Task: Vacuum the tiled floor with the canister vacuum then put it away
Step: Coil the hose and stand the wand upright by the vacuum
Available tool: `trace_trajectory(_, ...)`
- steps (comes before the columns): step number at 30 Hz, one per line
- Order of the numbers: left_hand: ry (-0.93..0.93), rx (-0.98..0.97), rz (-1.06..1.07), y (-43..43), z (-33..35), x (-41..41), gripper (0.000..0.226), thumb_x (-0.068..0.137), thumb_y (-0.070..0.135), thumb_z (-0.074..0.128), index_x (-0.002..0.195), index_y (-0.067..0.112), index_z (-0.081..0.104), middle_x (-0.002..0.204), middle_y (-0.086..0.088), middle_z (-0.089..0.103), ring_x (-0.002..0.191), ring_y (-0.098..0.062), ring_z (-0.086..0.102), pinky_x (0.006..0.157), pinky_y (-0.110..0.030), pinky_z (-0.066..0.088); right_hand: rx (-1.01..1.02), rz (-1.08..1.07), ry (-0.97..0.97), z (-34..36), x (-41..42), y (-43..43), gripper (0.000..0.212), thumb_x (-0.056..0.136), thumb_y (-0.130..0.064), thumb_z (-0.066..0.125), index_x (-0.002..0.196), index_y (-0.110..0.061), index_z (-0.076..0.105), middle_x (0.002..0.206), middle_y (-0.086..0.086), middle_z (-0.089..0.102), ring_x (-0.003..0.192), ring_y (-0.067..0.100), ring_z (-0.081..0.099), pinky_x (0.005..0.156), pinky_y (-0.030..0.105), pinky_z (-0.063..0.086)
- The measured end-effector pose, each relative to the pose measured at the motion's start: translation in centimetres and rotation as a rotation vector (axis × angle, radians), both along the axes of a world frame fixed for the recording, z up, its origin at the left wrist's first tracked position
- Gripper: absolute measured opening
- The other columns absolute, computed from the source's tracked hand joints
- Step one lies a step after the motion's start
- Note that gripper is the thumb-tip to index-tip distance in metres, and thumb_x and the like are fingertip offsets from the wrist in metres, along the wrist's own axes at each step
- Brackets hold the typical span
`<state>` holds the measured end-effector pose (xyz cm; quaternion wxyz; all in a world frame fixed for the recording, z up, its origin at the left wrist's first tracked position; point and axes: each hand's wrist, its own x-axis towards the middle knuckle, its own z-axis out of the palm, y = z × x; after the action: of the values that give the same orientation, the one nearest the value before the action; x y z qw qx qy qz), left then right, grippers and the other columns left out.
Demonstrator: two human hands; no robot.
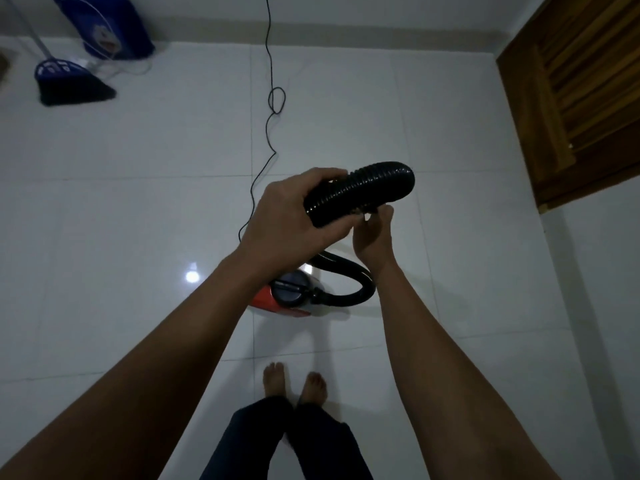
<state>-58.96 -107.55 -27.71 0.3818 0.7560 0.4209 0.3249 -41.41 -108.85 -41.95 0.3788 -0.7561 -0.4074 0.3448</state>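
Observation:
A small red and black canister vacuum [284, 296] sits on the white tiled floor [138, 209] just ahead of my bare feet. Its black ribbed hose [367, 188] loops up from the canister's front. My left hand [294, 216] grips the raised end of the hose from above. My right hand [372, 233] is under the hose, its fingertips pinching something small at the hose's underside; what it is cannot be made out. The vacuum's black power cord [270, 98] trails away across the floor toward the far wall.
A blue broom [69, 81] leans at the far left, beside a blue fan [110, 26] standing against the wall. A wooden slatted door [581, 91] stands at the right. My legs and feet [294, 382] are at the bottom centre.

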Motion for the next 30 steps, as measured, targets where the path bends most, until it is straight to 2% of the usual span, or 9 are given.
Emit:
trace_trajectory(2, -0.027, 0.013, 0.036, 0.0, -3.7, -0.4, 0.044, 0.081, 0.028, 0.08, 0.122, 0.018, 0.065, 0.101, 0.012, 0.07, 0.092, -0.005, 0.068, 0.083, -0.032, 0.058, 0.054, 0.029, -0.089, -2.1, 0.4, 1.8, 0.04, 0.097, -0.05, 0.046, 0.107, -0.011, 0.05, 0.11, 0.013, 0.049, 0.089, 0.0, 0.054, 0.076, 0.016, 0.049)
trace_trajectory(5, -0.097, 0.057, 0.101, 0.3, -8.4, -0.5, 0.031, 0.082, 0.031, 0.078, 0.107, 0.018, 0.066, 0.086, 0.006, 0.069, 0.075, -0.011, 0.066, 0.068, -0.035, 0.056, 0.147, 0.096, -0.145, -6.2, 1.1, 4.2, 0.043, 0.094, -0.051, 0.045, 0.109, -0.012, 0.052, 0.107, 0.01, 0.057, 0.093, 0.017, 0.061, 0.081, 0.047, 0.054)
trace_trajectory(7, -0.153, 0.141, 0.136, 1.5, -8.0, -0.4, 0.03, 0.082, 0.036, 0.075, 0.103, 0.019, 0.062, 0.082, 0.002, 0.067, 0.07, -0.014, 0.063, 0.062, -0.031, 0.054, 0.221, 0.113, -0.151, -4.2, 0.9, 5.0, 0.038, 0.098, -0.049, 0.046, 0.12, -0.018, 0.049, 0.111, 0.004, 0.063, 0.099, 0.017, 0.064, 0.084, 0.043, 0.055)
trace_trajectory(9, -0.225, 0.263, 0.183, 3.1, -7.3, -0.3, 0.033, 0.083, 0.033, 0.074, 0.106, 0.015, 0.06, 0.086, 0.004, 0.064, 0.074, -0.009, 0.063, 0.064, -0.023, 0.054, 0.297, 0.106, -0.238, -2.9, 0.5, 6.3, 0.043, 0.099, -0.051, 0.046, 0.124, -0.016, 0.045, 0.103, 0.004, 0.067, 0.089, 0.019, 0.065, 0.074, 0.039, 0.055)
trace_trajectory(11, -0.289, 0.353, 0.198, 4.9, -7.1, -0.5, 0.037, 0.085, 0.028, 0.073, 0.112, 0.008, 0.057, 0.091, 0.008, 0.06, 0.08, -0.004, 0.062, 0.071, -0.019, 0.053, 0.347, 0.129, -0.329, -2.2, 0.3, 7.6, 0.049, 0.099, -0.055, 0.044, 0.119, -0.011, 0.047, 0.088, 0.005, 0.065, 0.074, 0.021, 0.064, 0.063, 0.042, 0.055)
trace_trajectory(15, -0.408, 0.365, 0.192, 6.0, -10.8, -0.6, 0.045, 0.086, 0.017, 0.075, 0.119, -0.004, 0.052, 0.091, -0.002, 0.061, 0.08, -0.007, 0.064, 0.073, -0.019, 0.052, 0.396, 0.081, -0.408, -2.6, 0.1, 9.3, 0.055, 0.095, -0.066, 0.04, 0.11, -0.014, 0.052, 0.077, 0.001, 0.062, 0.067, 0.021, 0.062, 0.063, 0.048, 0.054)
trace_trajectory(20, -0.488, 0.299, 0.191, 5.4, -20.4, 0.7, 0.033, 0.089, 0.022, 0.074, 0.115, 0.014, 0.054, 0.092, 0.003, 0.063, 0.082, -0.01, 0.065, 0.072, -0.026, 0.057, 0.515, 0.005, -0.431, -3.2, 0.7, 11.3, 0.061, 0.092, -0.072, 0.037, 0.102, -0.015, 0.056, 0.081, 0.0, 0.064, 0.073, 0.022, 0.064, 0.067, 0.043, 0.055)
trace_trajectory(24, -0.483, 0.274, 0.154, 5.1, -25.8, 1.7, 0.035, 0.091, 0.034, 0.069, 0.119, 0.015, 0.059, 0.102, 0.007, 0.067, 0.084, -0.012, 0.068, 0.067, -0.025, 0.058, 0.569, 0.018, -0.432, -3.5, 0.8, 12.2, 0.062, 0.092, -0.073, 0.036, 0.096, -0.015, 0.057, 0.079, -0.002, 0.062, 0.071, 0.02, 0.063, 0.062, 0.033, 0.046)
trace_trajectory(30, -0.34, 0.214, 0.145, 5.7, -31.0, 2.4, 0.047, 0.083, 0.055, 0.07, 0.12, 0.028, 0.059, 0.109, 0.017, 0.065, 0.094, -0.006, 0.064, 0.075, -0.027, 0.057, 0.548, 0.036, -0.375, -3.2, 0.3, 13.2, 0.07, 0.09, -0.074, 0.035, 0.105, -0.011, 0.062, 0.086, 0.002, 0.065, 0.078, 0.023, 0.065, 0.075, 0.039, 0.054)
